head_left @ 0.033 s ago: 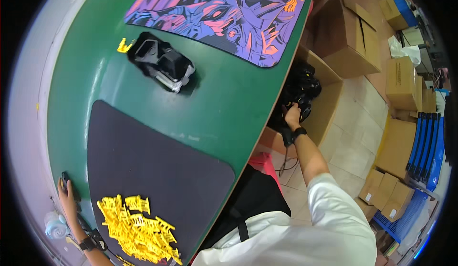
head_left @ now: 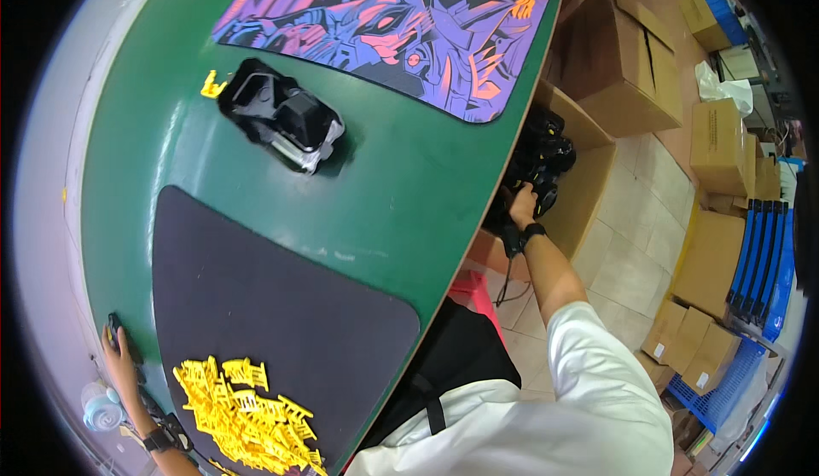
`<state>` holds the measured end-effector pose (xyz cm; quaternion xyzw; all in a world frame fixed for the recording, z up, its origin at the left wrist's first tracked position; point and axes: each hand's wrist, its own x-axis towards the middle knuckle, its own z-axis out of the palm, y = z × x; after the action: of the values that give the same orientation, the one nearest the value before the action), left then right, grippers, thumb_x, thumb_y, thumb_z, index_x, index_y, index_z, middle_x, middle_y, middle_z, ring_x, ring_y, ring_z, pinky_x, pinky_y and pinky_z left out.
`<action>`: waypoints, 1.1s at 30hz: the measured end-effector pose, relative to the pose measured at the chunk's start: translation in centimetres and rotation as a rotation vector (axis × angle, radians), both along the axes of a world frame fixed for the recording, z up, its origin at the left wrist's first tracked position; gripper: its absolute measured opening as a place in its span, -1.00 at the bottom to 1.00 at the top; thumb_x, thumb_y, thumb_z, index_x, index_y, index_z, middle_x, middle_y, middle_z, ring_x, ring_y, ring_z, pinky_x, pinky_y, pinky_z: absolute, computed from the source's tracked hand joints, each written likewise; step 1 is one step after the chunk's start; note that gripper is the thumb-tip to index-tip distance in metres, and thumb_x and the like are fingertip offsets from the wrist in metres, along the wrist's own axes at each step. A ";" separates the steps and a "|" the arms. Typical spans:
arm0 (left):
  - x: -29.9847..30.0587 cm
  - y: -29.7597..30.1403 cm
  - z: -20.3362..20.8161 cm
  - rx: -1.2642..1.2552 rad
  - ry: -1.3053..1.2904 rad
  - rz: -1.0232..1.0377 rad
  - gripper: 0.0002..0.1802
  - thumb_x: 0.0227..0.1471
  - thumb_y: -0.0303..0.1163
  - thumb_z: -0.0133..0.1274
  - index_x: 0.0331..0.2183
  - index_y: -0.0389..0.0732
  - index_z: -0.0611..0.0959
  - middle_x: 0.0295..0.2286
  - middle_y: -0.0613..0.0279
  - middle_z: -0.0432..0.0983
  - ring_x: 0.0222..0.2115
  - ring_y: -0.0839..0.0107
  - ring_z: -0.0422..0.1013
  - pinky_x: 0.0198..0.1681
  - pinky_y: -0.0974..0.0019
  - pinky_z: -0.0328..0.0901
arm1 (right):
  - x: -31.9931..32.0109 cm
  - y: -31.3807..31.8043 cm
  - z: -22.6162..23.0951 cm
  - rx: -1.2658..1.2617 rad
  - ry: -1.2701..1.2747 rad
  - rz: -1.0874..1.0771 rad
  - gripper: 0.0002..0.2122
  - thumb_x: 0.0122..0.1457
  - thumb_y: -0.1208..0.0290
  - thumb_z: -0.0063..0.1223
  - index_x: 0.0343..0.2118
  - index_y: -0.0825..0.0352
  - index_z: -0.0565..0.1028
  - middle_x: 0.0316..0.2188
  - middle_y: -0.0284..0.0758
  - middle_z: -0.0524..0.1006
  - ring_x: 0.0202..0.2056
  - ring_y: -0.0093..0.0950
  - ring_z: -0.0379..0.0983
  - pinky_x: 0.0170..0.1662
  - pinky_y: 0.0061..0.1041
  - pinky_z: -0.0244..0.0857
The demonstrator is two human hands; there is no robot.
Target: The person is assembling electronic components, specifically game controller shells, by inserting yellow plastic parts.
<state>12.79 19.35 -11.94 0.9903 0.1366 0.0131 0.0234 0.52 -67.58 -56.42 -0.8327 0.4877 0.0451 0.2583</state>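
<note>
At the table's far left edge, my left hand [head_left: 120, 357] is closed around a small black object [head_left: 113, 326] whose kind is unclear. My right hand [head_left: 522, 206] reaches down into an open cardboard box [head_left: 589, 188] beside the table. Its fingers are bent on one of several black plastic items [head_left: 546, 156] piled there; the fingertips are partly hidden. A pile of small yellow plastic parts [head_left: 247, 420] lies on the dark grey mat [head_left: 281, 297]. Farther off, a black plastic housing [head_left: 281, 118] rests on the green table [head_left: 367, 194], with one yellow piece [head_left: 212, 84] beside it.
A purple and orange patterned mat [head_left: 384, 37] covers the table's far end. Right of the table stand a taller cardboard box [head_left: 618, 62], more cartons [head_left: 691, 344] and a blue plastic crate [head_left: 725, 386]. A pink stool [head_left: 472, 290] shows under the table edge.
The view has shifted slightly, so the table and the things on it appear a little displaced. Both hands stay at the same places.
</note>
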 end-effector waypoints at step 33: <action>-24.1 -36.3 4.5 -1.861 0.198 -0.275 -0.11 0.02 0.17 0.13 0.09 -0.44 0.42 0.07 -0.16 0.39 0.06 0.11 0.37 0.16 0.11 0.22 | -8.7 27.6 46.2 2.577 0.116 0.371 -0.56 0.32 0.28 -0.11 0.17 0.46 0.34 0.04 -0.23 0.50 -0.03 -0.45 0.44 0.09 -0.45 0.27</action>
<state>-11.29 -16.98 -7.44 0.5780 -0.0244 -0.1883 0.7936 -8.18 -39.99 -10.24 -0.0388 -0.0174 0.5482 0.8352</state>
